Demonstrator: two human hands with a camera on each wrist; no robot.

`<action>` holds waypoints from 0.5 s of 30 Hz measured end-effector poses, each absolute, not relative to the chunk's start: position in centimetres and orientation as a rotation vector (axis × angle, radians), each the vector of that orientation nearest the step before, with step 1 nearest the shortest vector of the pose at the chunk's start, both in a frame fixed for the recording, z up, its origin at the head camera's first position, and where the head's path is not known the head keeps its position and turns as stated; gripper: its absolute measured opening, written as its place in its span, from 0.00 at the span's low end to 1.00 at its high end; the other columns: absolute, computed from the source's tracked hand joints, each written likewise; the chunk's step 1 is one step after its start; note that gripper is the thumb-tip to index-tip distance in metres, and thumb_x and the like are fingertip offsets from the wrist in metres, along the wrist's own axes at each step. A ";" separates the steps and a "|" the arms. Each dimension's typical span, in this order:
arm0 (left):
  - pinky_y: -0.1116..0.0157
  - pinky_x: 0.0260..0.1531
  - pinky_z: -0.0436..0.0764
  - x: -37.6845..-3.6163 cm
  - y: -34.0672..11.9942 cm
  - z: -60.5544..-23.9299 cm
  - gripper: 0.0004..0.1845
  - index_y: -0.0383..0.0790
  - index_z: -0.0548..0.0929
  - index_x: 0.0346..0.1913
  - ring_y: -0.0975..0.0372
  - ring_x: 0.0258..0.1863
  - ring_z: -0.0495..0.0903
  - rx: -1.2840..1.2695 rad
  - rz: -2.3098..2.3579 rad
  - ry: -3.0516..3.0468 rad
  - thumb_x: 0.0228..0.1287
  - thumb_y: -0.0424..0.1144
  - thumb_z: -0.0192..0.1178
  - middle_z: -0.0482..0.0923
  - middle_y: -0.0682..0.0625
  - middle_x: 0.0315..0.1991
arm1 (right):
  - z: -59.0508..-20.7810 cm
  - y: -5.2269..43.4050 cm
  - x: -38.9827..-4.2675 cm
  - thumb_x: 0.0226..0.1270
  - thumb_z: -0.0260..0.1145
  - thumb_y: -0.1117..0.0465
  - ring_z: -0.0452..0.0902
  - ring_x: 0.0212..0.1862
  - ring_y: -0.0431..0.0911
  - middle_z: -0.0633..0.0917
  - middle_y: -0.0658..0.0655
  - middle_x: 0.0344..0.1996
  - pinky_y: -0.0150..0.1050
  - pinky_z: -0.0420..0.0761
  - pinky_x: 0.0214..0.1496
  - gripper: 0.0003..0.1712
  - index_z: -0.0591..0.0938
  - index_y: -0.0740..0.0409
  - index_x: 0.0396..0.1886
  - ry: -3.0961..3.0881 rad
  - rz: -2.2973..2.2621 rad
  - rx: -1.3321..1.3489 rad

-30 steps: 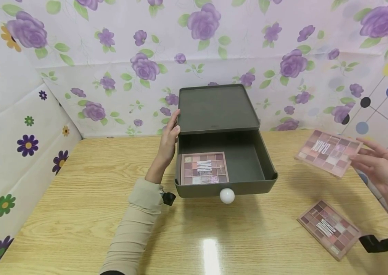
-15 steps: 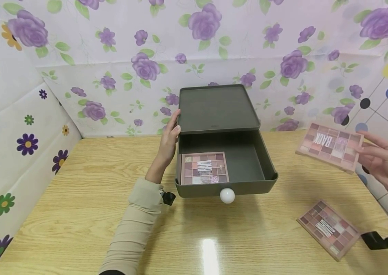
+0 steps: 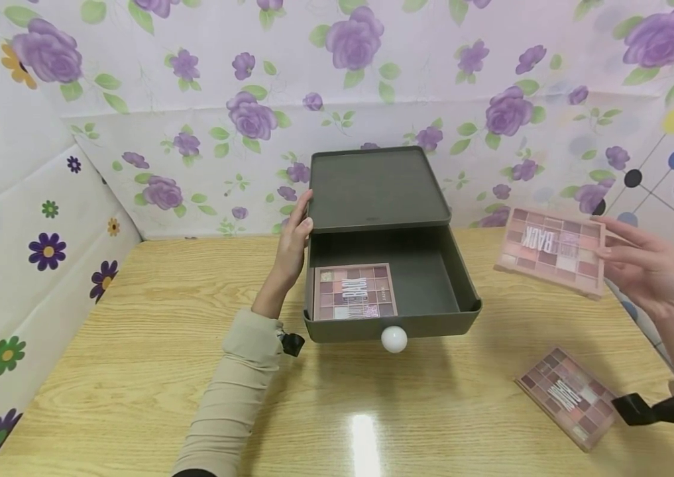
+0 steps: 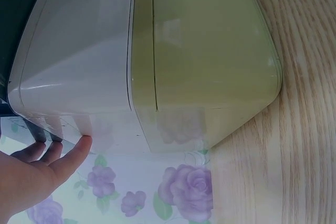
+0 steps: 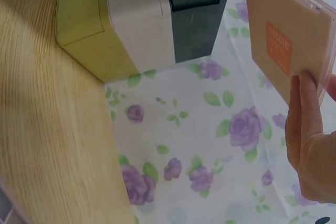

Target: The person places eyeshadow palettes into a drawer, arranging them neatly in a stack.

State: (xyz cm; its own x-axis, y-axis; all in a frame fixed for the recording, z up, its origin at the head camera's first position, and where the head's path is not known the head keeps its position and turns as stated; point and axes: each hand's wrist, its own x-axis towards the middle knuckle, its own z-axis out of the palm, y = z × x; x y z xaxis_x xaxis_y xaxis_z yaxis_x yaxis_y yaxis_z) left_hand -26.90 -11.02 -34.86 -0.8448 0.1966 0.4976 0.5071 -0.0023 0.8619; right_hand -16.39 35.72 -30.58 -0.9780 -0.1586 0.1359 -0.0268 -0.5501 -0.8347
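A dark green drawer (image 3: 420, 285) stands pulled out of its storage box (image 3: 381, 189), with a white round knob (image 3: 394, 339) on its front. Inside, at its left, lies an eyeshadow palette (image 3: 354, 291) with a pink frame. My left hand (image 3: 293, 245) rests against the box's left side, its fingers touching the wall in the left wrist view. Above the table at the right, my right hand (image 3: 649, 271) pinches the edge of another eyeshadow palette (image 3: 551, 250). The right wrist view shows this palette's plain back with an orange label (image 5: 279, 49).
A third eyeshadow palette (image 3: 568, 397) lies on the wooden table (image 3: 152, 358) at the front right, near my right wrist strap. Below the dark drawer, the box has a white tier (image 4: 79, 45) and a yellow tier (image 4: 210, 45). Flowered cloth (image 3: 193, 86) hangs behind.
The held palette has risen a little and then shifted left toward the drawer with my right hand, its face turning more toward the head camera. My left hand and the box keep their places.
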 end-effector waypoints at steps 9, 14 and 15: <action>0.62 0.42 0.68 -25.7 -10.8 -33.3 0.36 0.33 0.50 0.70 0.52 0.59 0.61 -0.742 -1.949 -2.052 0.58 0.45 0.38 0.48 0.39 0.69 | -29.9 33.9 -17.2 0.62 0.39 0.84 0.75 0.49 0.51 0.75 0.61 0.50 0.38 0.76 0.45 0.29 0.73 0.64 0.58 1.295 -2.631 -0.426; 0.64 0.39 0.66 -24.5 -10.5 -32.3 0.36 0.30 0.50 0.69 0.53 0.56 0.62 -0.739 -1.944 -2.060 0.58 0.43 0.38 0.47 0.37 0.69 | -29.7 32.7 -17.7 0.61 0.37 0.84 0.75 0.50 0.52 0.74 0.62 0.51 0.40 0.76 0.46 0.29 0.73 0.67 0.57 1.151 -2.594 -0.479; 0.65 0.37 0.65 -24.5 -10.5 -32.3 0.36 0.30 0.50 0.69 0.54 0.55 0.62 -0.740 -1.942 -2.060 0.58 0.42 0.38 0.47 0.37 0.69 | -29.6 32.4 -17.8 0.61 0.37 0.85 0.75 0.49 0.52 0.74 0.62 0.51 0.40 0.76 0.46 0.29 0.73 0.67 0.57 1.155 -2.586 -0.498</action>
State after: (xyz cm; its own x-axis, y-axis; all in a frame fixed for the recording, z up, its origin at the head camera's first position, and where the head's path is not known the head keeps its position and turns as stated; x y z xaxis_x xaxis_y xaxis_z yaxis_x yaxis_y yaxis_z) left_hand -24.46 -10.50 -32.31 -0.8506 0.2098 0.4822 0.4937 0.0031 0.8696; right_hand -17.76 32.35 -29.60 -0.9058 -0.3730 0.2008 0.0994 -0.6479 -0.7552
